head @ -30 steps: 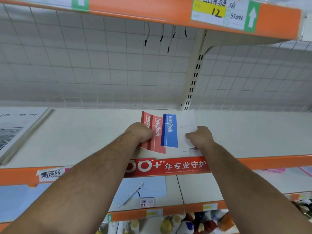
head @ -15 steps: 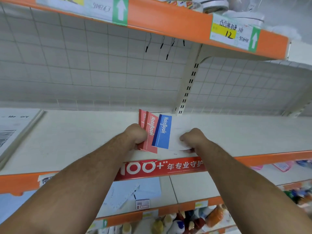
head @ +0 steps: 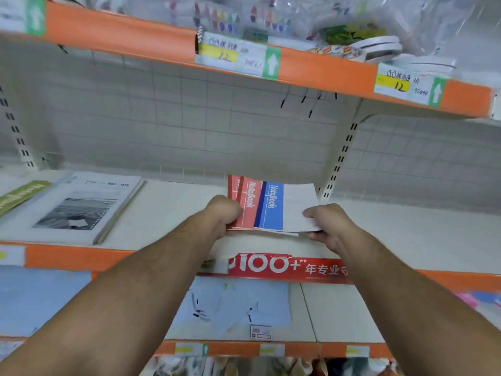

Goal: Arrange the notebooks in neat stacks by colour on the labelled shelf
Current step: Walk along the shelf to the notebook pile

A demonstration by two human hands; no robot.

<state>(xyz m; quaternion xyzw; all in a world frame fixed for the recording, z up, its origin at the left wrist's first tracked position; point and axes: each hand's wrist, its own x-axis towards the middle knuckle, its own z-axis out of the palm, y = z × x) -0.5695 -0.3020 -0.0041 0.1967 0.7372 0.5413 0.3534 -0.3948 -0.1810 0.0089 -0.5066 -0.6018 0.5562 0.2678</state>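
Note:
A small fanned bundle of notebooks sits just above the cream shelf (head: 168,213) near its front edge. On top lies a blue and white notebook (head: 273,206); two red notebooks (head: 248,206) stick out from under it on the left. My left hand (head: 223,213) grips the bundle's left edge over the red covers. My right hand (head: 329,223) pinches the white right edge of the blue notebook, thumb on top.
A stack of grey photo-cover notebooks (head: 86,207) lies at the shelf's left, beside a green one (head: 19,195). The orange upper shelf (head: 325,74) with price labels hangs overhead. A slotted upright (head: 339,161) stands behind the bundle. Light blue sheets (head: 230,308) lie on the lower shelf.
The camera has tilted up and swung left, bringing the upper shelf's goods and the grey stack into view. Both hands keep their hold on the bundle at about the same spot.

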